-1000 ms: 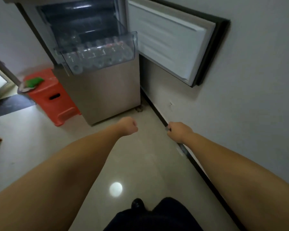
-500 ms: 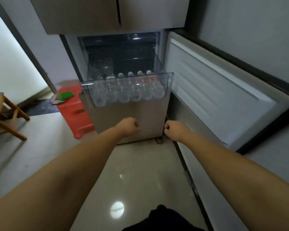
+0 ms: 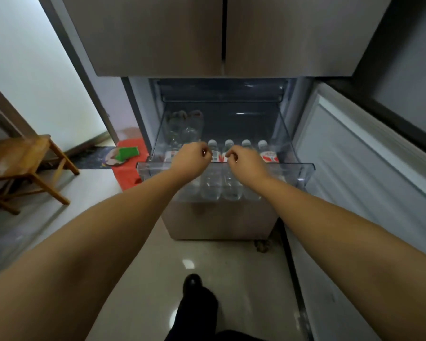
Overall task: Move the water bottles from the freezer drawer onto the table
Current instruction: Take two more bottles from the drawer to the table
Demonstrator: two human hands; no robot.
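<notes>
Closed the gap on the freezer in the last second; a second ago both fists hung over bare floor well short of it, now my left hand [image 3: 191,160] and right hand [image 3: 246,163] are up over the front lip of the freezer drawer [image 3: 303,168], which stands pulled out with the freezer door [image 3: 364,168] swung open to the right; both hands are loosely curled with fingertips tucked in and hold nothing that I can see, though whether a fingertip touches a cap is too fine to tell; water bottles [image 3: 228,166] lie side by side along the front of the drawer, caps pointing away from me, red labels showing between my hands, bottoms visible through the clear front wall; a few more bottles [image 3: 186,126] sit at the back left of the drawer, dim and hard to count; no bottle out yet and the table isn't in view, so the task is at zero moved; my read is that the approach is over and the first pick is next, likely one bottle per hand from the middle of the row; wooden stool [image 3: 22,156] and red plastic stool [image 3: 128,166] stand left of the freezer, clear of the path.
</notes>
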